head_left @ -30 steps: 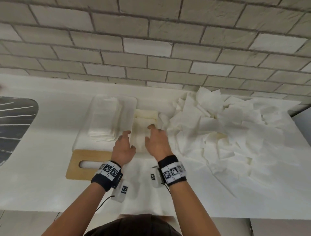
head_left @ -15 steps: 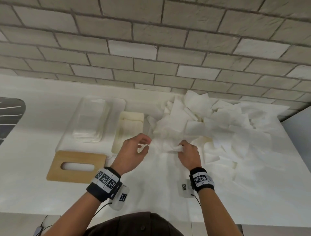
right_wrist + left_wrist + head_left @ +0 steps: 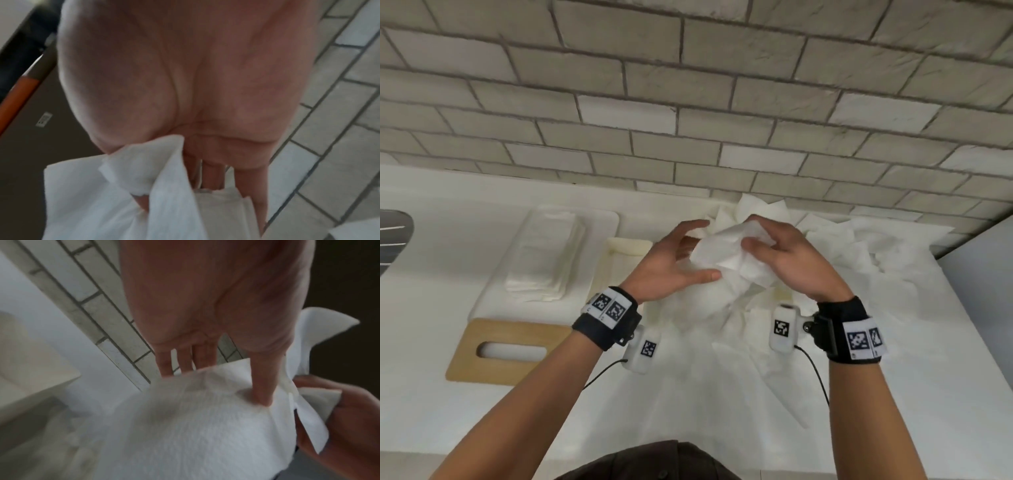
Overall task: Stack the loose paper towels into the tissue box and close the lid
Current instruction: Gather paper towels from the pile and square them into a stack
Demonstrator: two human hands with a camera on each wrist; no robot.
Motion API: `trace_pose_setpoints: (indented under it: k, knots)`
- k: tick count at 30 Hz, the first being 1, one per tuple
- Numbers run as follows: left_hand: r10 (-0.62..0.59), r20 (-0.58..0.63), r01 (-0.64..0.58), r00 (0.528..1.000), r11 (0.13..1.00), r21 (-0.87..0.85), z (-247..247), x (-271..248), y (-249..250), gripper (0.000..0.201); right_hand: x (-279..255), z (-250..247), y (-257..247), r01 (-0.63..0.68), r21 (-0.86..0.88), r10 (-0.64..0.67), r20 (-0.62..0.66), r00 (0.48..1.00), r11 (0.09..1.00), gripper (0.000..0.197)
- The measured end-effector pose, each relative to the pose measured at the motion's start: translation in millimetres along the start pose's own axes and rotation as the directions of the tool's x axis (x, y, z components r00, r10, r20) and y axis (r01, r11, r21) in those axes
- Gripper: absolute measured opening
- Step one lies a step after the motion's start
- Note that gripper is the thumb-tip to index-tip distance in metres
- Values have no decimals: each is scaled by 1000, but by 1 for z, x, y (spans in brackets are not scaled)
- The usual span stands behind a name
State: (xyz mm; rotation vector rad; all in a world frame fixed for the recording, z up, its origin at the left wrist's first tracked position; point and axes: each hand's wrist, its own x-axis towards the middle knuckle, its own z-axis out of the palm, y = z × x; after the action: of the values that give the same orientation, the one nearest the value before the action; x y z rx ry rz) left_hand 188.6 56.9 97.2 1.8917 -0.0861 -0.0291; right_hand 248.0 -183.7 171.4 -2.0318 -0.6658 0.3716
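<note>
Head view: bright, even, edges bowed | wrist views: dim, motion-blurred

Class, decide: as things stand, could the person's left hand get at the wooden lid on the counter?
Probably yes. The wooden lid lies uncovered, with nothing between it and the left hand, which only touches the paper towel that the right hand grips.
</note>
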Motion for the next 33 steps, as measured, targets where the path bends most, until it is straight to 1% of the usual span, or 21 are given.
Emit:
trace_pose_setpoints:
  k: [2,3,4,5,7,8,11,13,15,18,19,20,21,22,24,26,27,28,30,31,33]
  knots:
    - [15,36,-14,999,1000,-13,-5,1,11,56,6,1,-1,-16,140,23,-50,998,990,15]
    - [13,33,-12,999,1000,-12,-6,-1,14,41,9,5,0,-13,189,31,-93,995,982,19]
    - [2,21,-1,1000,1000,-25,-8,-3,15,29,11,10,2,-9,233,43,-141,989,972,23]
    - [-13,10,13,1000,999,-35,-9,-5,13,24,13,17,4,-14,279,68,-185,980,960,24]
    - [-13,-17,13,1000,1000,-6,-13,-10,9,25,15,31,13,-47,367,140,-232,963,929,23]
    - [-8,-36,9,999,1000,25,-16,-12,5,25,16,39,19,-78,398,180,-226,957,914,23]
    - [-22,-101,37,995,989,141,-25,-18,-7,22,14,64,36,-204,465,304,-152,941,862,33]
    - [-34,-121,65,992,964,257,-33,-23,-16,19,11,81,46,-275,499,386,-134,913,822,33]
    - [-62,-157,106,986,951,292,-43,-30,-26,17,10,97,55,-297,519,442,-179,879,801,29]
    - [-110,-230,177,967,938,297,-63,-46,-39,16,10,119,65,-272,552,479,-271,835,788,26]
    - [-118,-256,193,959,937,292,-71,-53,-43,17,11,126,66,-263,543,481,-309,820,797,32]
    - [-129,-288,213,949,936,281,-80,-59,-46,21,13,133,63,-261,507,471,-347,811,822,42]
    - [-138,-331,232,933,936,265,-90,-66,-49,23,15,140,59,-260,453,446,-372,814,853,51]
    - [-142,-381,249,913,937,247,-101,-73,-52,25,18,147,51,-246,402,410,-398,820,882,51]
    - [-139,-466,256,874,947,197,-126,-88,-59,25,26,164,33,-199,359,353,-442,824,912,38]
    - [-151,-527,244,836,963,111,-148,-102,-68,25,37,185,9,-127,332,284,-481,829,935,32]
    - [-173,-550,236,817,971,45,-157,-109,-72,25,44,198,0,-87,321,248,-503,828,943,34]
    - [-201,-566,225,799,974,-28,-164,-115,-75,24,53,211,-2,-71,302,228,-527,819,951,41]
    - [-248,-579,200,776,969,-146,-174,-127,-78,21,68,240,0,-118,262,246,-539,806,958,56]
    - [-265,-579,188,771,964,-190,-177,-133,-80,23,74,254,2,-169,229,266,-507,820,959,58]
    - [-293,-575,165,764,950,-265,-180,-141,-83,26,84,281,12,-274,131,303,-384,872,953,52]
